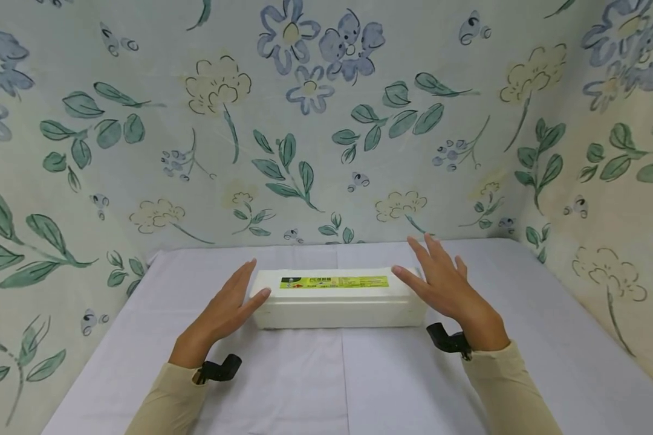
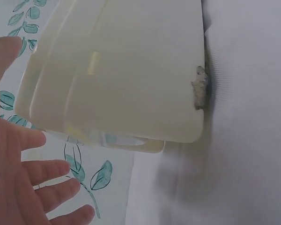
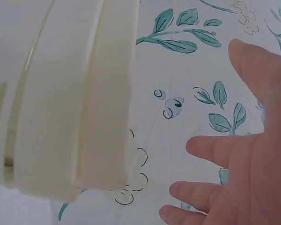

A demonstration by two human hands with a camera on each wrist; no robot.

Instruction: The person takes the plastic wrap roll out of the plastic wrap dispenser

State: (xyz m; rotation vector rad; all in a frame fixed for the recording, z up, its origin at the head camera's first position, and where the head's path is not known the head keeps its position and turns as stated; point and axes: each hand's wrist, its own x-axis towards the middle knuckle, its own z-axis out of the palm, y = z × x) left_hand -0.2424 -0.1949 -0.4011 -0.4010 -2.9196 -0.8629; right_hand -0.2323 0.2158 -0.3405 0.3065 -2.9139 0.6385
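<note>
A long white lidded box (image 1: 337, 311) lies lengthwise across the table, with a yellow-green printed label (image 1: 334, 282) on its top. At its left end is my left hand (image 1: 225, 308), fingers spread and straight, thumb over the box's near corner in the head view. My right hand (image 1: 443, 281) is at the other end, its fingers also extended and the thumb overlapping the lid's edge. Both wrist views show a gap between the fingers and the plastic. In the left wrist view the box's end (image 2: 131, 70) has a dark, rough spot near its base.
A pale cloth with a centre crease covers the table (image 1: 294, 386). Behind and on both sides hang floral curtains (image 1: 326, 151). Black wrist cameras (image 1: 223, 367) sit at both cuffs, below the hands.
</note>
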